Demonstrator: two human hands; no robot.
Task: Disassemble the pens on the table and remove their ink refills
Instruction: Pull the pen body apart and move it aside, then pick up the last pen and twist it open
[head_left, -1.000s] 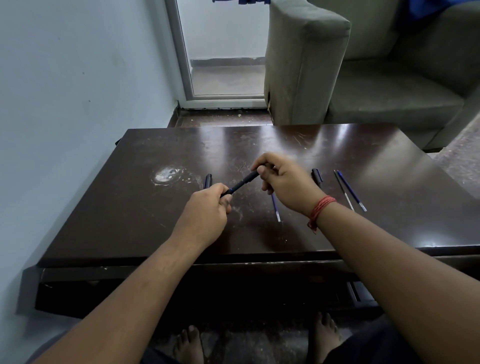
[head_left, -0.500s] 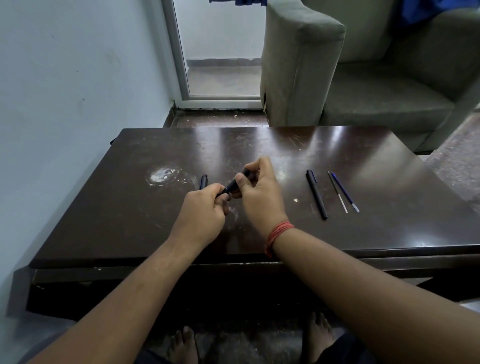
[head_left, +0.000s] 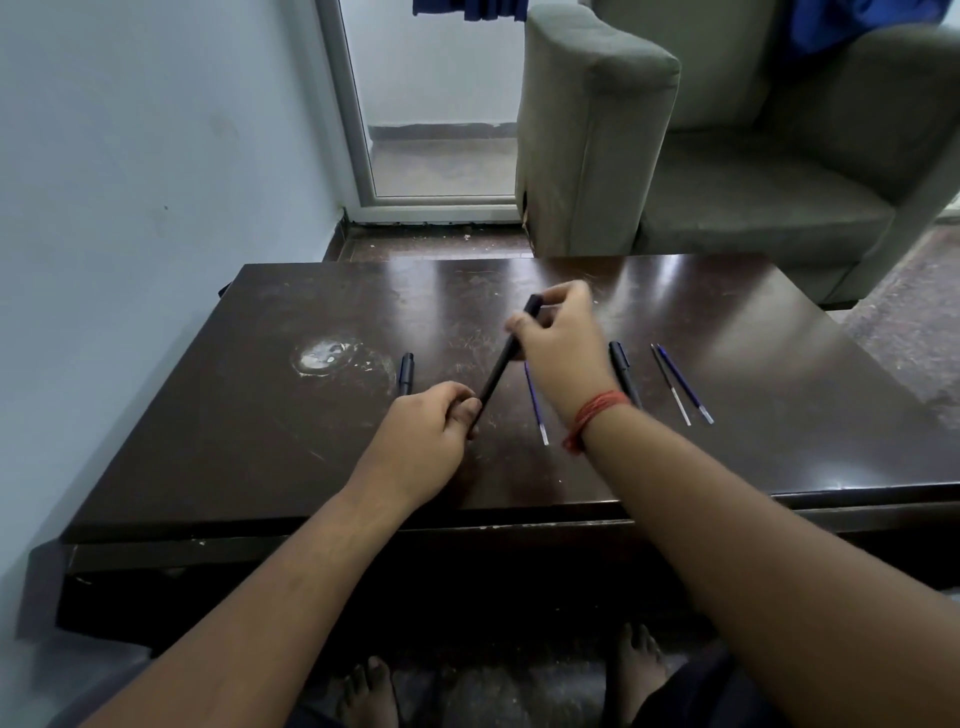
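gripping the lower end of a black pen (head_left: 500, 364) in the left hand (head_left: 426, 436), fingers curling round it just above the dark table (head_left: 291, 467). pinching the pen's upper end in the right hand (head_left: 563, 343), thumb and fingertips closing on it, a red thread band (head_left: 597, 415) sitting on that wrist. holding the pen slanted between the two hands, hands apart along its length, low end toward the body. lying flat on the table: a blue ink refill (head_left: 536, 402) just beside the right wrist, another black pen (head_left: 623, 371) partly hidden behind that wrist, two more refills (head_left: 680, 383) side by side further right, well apart from the hands. resting to the left of the left hand, a short black pen part (head_left: 406, 373), near a pale smudge (head_left: 324, 356). standing beyond the table, a grey armchair (head_left: 727, 156).
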